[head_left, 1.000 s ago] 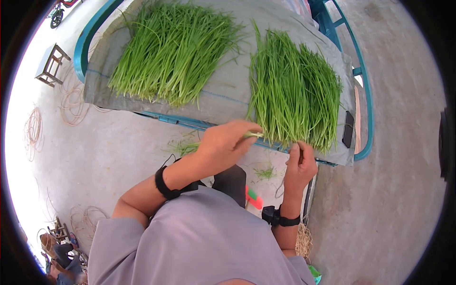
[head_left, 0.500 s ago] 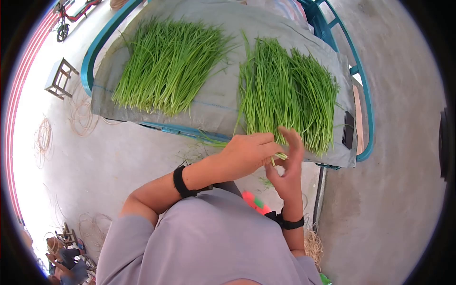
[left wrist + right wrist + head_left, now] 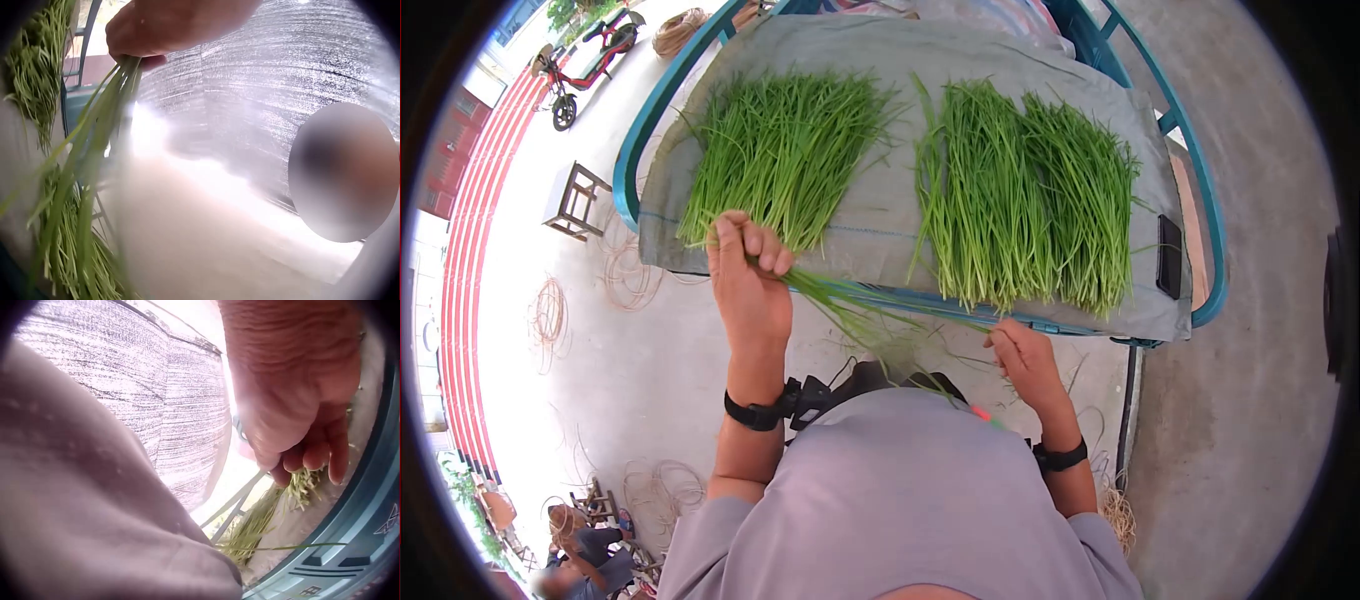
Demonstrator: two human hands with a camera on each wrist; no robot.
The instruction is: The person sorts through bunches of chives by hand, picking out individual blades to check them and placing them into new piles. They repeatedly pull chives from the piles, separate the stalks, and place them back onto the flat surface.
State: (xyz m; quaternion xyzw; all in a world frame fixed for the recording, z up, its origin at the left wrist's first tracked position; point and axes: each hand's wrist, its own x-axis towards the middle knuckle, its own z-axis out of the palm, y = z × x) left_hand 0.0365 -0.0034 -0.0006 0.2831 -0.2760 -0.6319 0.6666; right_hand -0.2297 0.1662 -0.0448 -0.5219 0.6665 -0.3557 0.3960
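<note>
My left hand (image 3: 750, 290), raised before the left pile, grips a small bunch of chives (image 3: 825, 292) by one end. The long leaves trail down to the right in the head view; in the left wrist view they hang below the fist. Near the cart's front edge, my right hand (image 3: 1025, 365) has its fingers curled, with thumb and forefinger pinching a thin chive strand (image 3: 965, 322) that stretches from the bunch. A left pile of chives (image 3: 785, 160) and a wider right pile (image 3: 1020, 200) lie on a grey cloth (image 3: 870, 245), pale stem ends toward me.
A blue-green cart rail (image 3: 628, 165) curves around the cloth. A black phone (image 3: 1169, 257) lies at its right edge. On the floor are a stool (image 3: 578, 200), coiled cords (image 3: 548, 315) and scattered leaf scraps. Another person (image 3: 590, 555) sits at lower left, and a scooter (image 3: 595, 60) stands behind.
The hands, close together half a second ago, have drawn apart. The left hand has swung left and up with the bunch; the right hand has closed on a strand and moved slightly right.
</note>
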